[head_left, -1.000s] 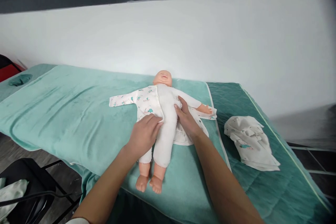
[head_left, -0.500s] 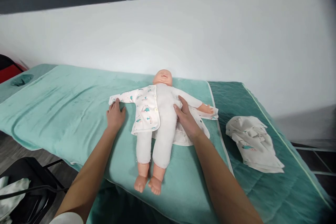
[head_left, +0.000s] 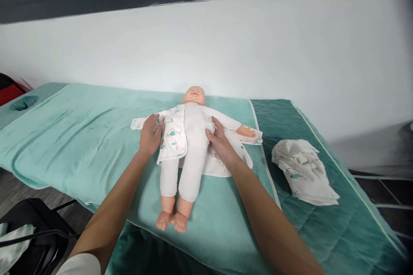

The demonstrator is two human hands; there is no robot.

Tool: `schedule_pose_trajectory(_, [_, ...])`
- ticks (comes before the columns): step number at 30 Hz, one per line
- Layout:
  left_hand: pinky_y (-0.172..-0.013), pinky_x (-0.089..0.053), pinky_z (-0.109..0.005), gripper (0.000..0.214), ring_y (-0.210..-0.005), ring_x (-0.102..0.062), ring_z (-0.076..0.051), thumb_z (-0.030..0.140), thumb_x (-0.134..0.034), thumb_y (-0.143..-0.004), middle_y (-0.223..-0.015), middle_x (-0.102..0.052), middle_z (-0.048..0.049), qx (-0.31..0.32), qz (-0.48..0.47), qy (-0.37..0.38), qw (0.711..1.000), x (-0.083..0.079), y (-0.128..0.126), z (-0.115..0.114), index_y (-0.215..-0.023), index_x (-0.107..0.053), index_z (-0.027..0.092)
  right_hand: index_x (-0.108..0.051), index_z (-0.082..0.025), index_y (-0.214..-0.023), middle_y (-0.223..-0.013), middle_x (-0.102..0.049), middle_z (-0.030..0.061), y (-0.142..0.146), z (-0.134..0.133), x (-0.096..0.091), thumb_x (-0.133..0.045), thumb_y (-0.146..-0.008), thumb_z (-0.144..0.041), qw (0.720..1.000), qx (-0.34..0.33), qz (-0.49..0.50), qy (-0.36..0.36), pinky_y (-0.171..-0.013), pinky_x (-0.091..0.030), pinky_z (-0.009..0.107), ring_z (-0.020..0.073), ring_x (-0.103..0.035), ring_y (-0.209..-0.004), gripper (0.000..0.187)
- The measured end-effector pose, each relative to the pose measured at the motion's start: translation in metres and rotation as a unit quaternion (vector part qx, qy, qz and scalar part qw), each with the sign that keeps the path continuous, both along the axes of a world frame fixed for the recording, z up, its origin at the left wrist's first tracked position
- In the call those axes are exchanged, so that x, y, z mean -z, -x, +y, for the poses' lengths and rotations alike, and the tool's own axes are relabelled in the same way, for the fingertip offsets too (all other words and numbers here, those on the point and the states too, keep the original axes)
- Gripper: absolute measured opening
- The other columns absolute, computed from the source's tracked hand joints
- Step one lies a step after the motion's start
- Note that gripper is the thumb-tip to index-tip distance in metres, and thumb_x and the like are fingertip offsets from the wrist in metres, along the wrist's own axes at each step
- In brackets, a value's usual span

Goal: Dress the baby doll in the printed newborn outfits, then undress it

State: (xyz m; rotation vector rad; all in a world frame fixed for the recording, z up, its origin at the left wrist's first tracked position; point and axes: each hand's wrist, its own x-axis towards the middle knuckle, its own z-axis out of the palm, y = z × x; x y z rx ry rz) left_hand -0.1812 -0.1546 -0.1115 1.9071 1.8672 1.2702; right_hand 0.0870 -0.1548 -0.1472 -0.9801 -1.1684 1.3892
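A baby doll [head_left: 193, 150] with a white cloth body lies on its back, head toward the wall. A white printed baby shirt [head_left: 173, 135] covers the doll's arm and chest on the left of the view; its other half is spread under the doll on the right, where the doll's arm lies bare on top of the sleeve. My left hand [head_left: 150, 136] rests on the worn sleeve near the doll's upper arm, fingers stretched. My right hand [head_left: 221, 142] lies against the doll's side on the right, thumb and fingers apart around its waist edge.
A light green cover [head_left: 90, 137] spreads over the bed, with a darker quilted green cover [head_left: 322, 232] at the right. On the quilted part lies a crumpled white printed cloth [head_left: 305, 174]. A black chair [head_left: 48, 232] holding cloth stands at lower left. A white wall [head_left: 226, 47] borders the far side.
My left hand has moved right along the sleeve, from near the cuff toward the doll's shoulder. My right hand stays at the doll's side. The view has shifted slightly.
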Motion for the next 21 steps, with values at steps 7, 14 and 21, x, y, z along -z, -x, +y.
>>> schedule_pose_trajectory(7, [-0.116, -0.042, -0.039, 0.05, -0.139, -0.052, -0.026, 0.054, -0.044, -0.098, -0.147, -0.06, -0.0058, 0.145, -0.002, 0.114, 0.983, -0.048, -0.062, 0.026, -0.134, -0.061, 0.024, -0.019, -0.044, -0.158, -0.164, -0.035, -0.001, 0.002, 0.002, -0.001, -0.069, -0.087, -0.055, 0.998, -0.046, 0.033, 0.022, -0.113, -0.048, 0.047, 0.0237, -0.048, -0.141, 0.087])
schedule_pose_trajectory(14, [-0.094, -0.048, -0.043, 0.018, -0.109, -0.061, -0.03, 0.036, -0.055, -0.093, -0.11, -0.068, -0.0135, -0.023, 0.135, 0.093, 0.986, -0.058, -0.079, 0.034, -0.096, -0.061, 0.019, -0.018, -0.043, -0.157, -0.165, -0.032, -0.0007, 0.001, 0.003, -0.003, -0.07, -0.086, -0.054, 0.997, -0.058, 0.05, 0.024, -0.115, -0.045, 0.049, 0.0245, -0.046, -0.142, 0.089])
schedule_pose_trajectory(21, [-0.08, -0.047, -0.032, 0.012, -0.084, -0.063, -0.019, 0.028, -0.051, -0.093, -0.09, -0.07, -0.0045, 0.04, 0.006, 0.08, 0.996, -0.073, -0.093, 0.045, -0.085, -0.057, 0.021, -0.02, -0.043, -0.157, -0.161, -0.039, 0.0004, -0.001, 0.004, -0.003, -0.071, -0.083, -0.052, 0.996, -0.052, 0.059, 0.037, -0.11, -0.05, 0.049, 0.0257, -0.052, -0.136, 0.09])
